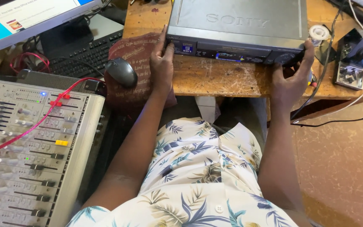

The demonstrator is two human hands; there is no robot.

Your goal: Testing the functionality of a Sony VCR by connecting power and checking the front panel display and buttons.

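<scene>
Squarely between both hands' fingers — grey deck.

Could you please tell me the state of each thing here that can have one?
Grey deck: display lit, lying flat on the wooden desk.
Left hand: gripping the deck's left front corner.
Right hand: gripping its right front corner.
Mixing console: indicator lights on.
Monitor: on.
Mouse: untouched.
</scene>
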